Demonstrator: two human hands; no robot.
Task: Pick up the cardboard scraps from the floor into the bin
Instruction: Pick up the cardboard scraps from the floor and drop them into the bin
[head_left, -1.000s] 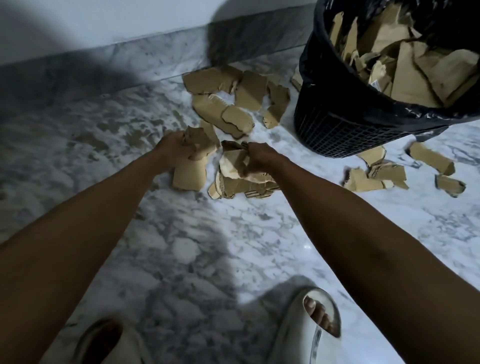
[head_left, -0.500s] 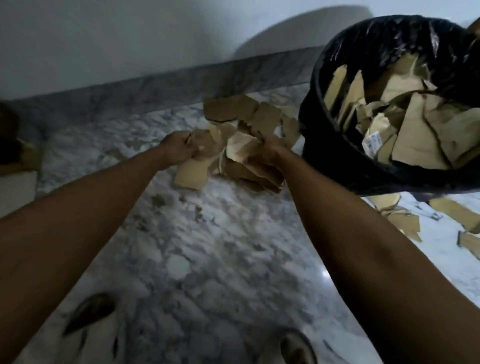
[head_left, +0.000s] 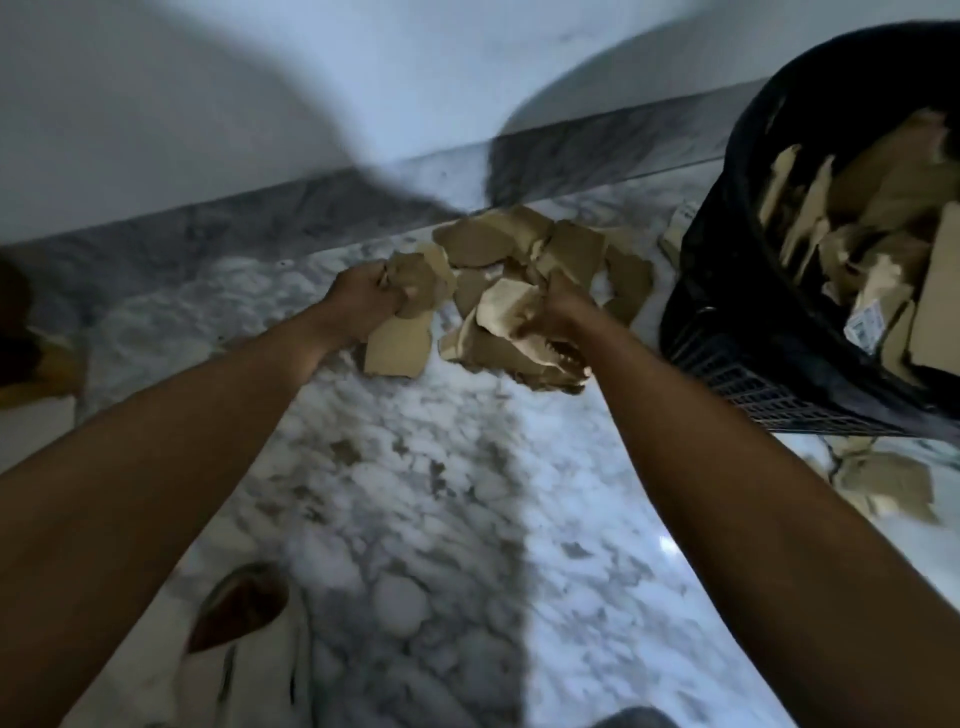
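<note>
Both the left hand (head_left: 363, 299) and the right hand (head_left: 558, 319) clenched loose cardboard scraps (head_left: 498, 338) above the floor (head_left: 441, 519), left of the bin (head_left: 737, 364), so overhanging pieces might have slipped before reaching it.

Under you runs a white marble floor (head_left: 415, 499) veined with grey, and a darker grey marble skirting (head_left: 218, 234) lines the foot of a plain pale wall (head_left: 363, 67). At your lower left you can see a pale slipper (head_left: 239, 623) with a dark opening. A blurred dark and yellowish object (head_left: 31, 353) sits at the left edge; you cannot tell what it is.
</note>
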